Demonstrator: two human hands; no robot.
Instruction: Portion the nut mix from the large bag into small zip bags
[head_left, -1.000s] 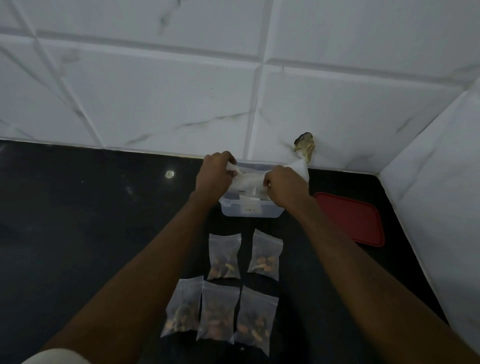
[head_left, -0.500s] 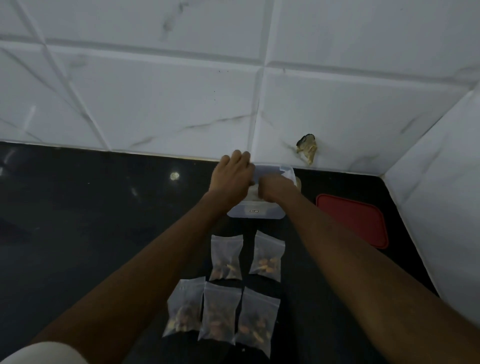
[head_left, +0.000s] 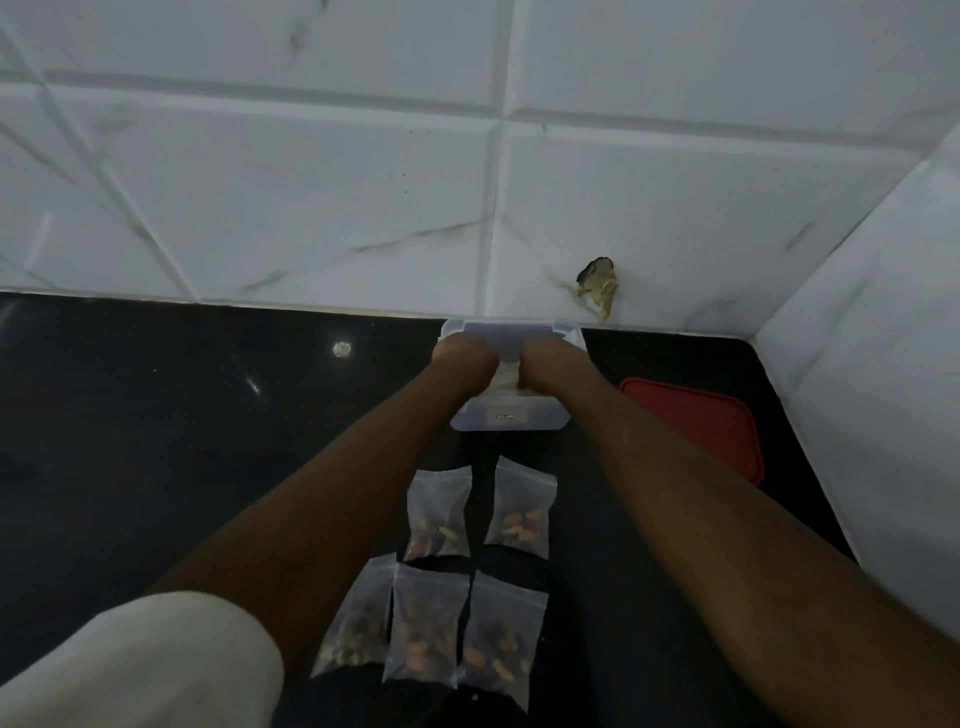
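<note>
A clear plastic container (head_left: 506, 419) stands on the black counter against the wall. Both my hands are inside it. My left hand (head_left: 462, 359) and my right hand (head_left: 550, 364) are closed on the whitish large bag (head_left: 506, 378), of which only a crumpled strip shows between them. Several small zip bags with nuts lie on the counter nearer to me, between my forearms: two in a back row (head_left: 437, 512) (head_left: 521, 503) and three in a front row (head_left: 425, 623).
A red lid (head_left: 701, 421) lies flat to the right of the container. White marble tiled walls close the back and right side. A broken spot in the tile (head_left: 598, 287) sits just above the container. The black counter (head_left: 182, 441) stretches away to the left.
The big bag was held up and spread above the container. My hands have since come down into the container and pressed the bag in, so little of it shows now.
</note>
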